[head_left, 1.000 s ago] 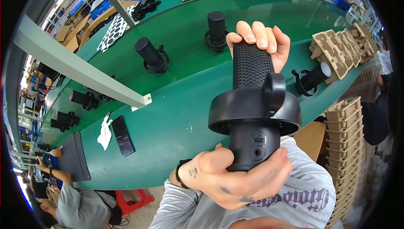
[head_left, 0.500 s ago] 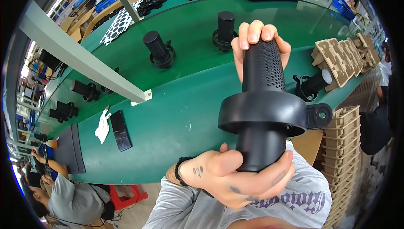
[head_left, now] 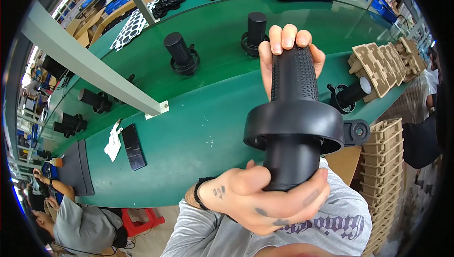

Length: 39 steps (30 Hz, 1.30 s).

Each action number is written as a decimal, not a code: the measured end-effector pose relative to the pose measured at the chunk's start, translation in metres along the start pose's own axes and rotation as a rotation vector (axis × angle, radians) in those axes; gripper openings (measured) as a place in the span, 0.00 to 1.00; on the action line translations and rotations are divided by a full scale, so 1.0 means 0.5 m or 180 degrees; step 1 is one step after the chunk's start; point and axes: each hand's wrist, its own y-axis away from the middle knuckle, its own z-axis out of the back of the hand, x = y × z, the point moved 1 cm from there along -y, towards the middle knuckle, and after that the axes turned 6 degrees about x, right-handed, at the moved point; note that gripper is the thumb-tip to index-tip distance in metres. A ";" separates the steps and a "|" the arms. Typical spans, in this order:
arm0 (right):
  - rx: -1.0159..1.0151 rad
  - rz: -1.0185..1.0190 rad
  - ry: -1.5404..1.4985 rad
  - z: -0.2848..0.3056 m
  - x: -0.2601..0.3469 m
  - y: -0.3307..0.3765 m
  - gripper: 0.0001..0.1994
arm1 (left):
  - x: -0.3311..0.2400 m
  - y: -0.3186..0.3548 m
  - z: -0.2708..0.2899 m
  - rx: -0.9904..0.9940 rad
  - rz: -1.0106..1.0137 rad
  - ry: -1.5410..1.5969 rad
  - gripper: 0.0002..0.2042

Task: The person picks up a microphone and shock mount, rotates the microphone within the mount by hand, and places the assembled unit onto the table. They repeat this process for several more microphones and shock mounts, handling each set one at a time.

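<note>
Black handle part (head_left: 294,122) held upright above green counter (head_left: 203,129), close to camera. Left hand (head_left: 265,198) wraps smooth lower stem, grip closed tight around it. Right hand (head_left: 283,51) clasps perforated upper end from behind, fingertips curled over top, grip closed on part. Wide round collar sits mid-part, small lug sticking out at right. Similar black parts (head_left: 179,53) stand on counter behind, well apart. Stack of cardboard trays (head_left: 385,162) at right edge. Dark flat phone (head_left: 132,147) lies beside white rag (head_left: 112,144) at left.
</note>
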 end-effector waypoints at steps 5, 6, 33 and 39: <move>-0.0153 -0.0028 0.2603 -0.029 0.123 -0.025 0.20 | 0.052 0.004 0.084 -0.0027 0.0299 0.0466 0.03; -0.0026 -0.0166 0.3334 -0.051 0.123 -0.023 0.14 | 0.039 0.005 0.120 -0.0126 0.0891 0.0477 0.05; 0.0894 -0.2193 0.5989 -0.056 0.059 -0.045 0.17 | 0.063 0.045 0.172 -0.1364 0.0310 0.0958 0.06; 0.0713 -0.3153 0.8078 0.205 -0.001 -0.176 0.27 | 0.062 0.050 0.200 -0.1388 0.0407 0.0990 0.04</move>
